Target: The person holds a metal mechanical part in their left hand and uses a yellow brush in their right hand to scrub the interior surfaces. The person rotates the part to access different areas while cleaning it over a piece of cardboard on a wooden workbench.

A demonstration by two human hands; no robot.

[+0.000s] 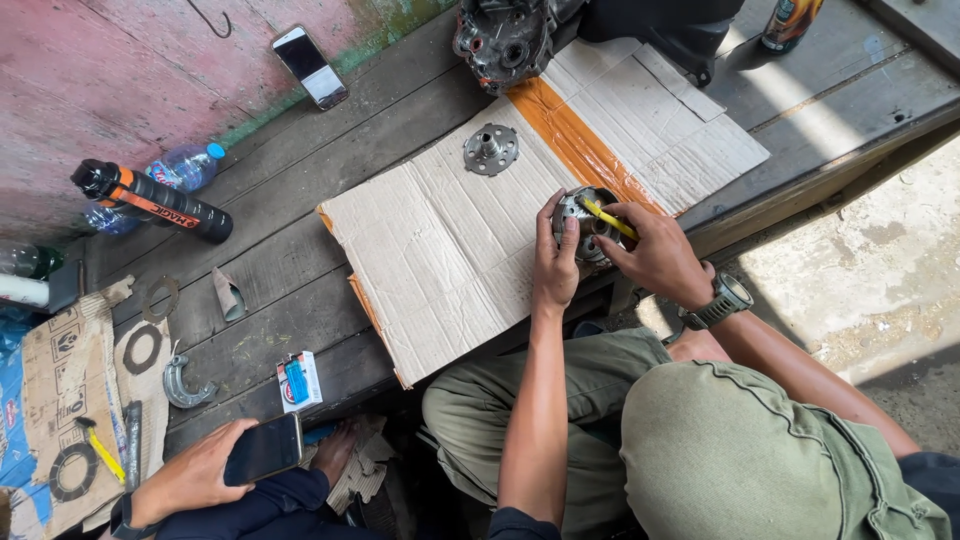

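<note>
Cardboard (450,250) — round metal part (588,222) between hands, yellow tool (608,218) in right.

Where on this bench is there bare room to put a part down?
Bare cardboard lies between the flanged hub and the left hand. Dark planks are free between the spray can and cardboard. Crowded around the round metal part under both hands.

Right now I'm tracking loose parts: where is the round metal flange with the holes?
In the head view, the round metal flange lies on the cardboard sheet, up and left of the left hand, just below the dark engine casing.
</note>
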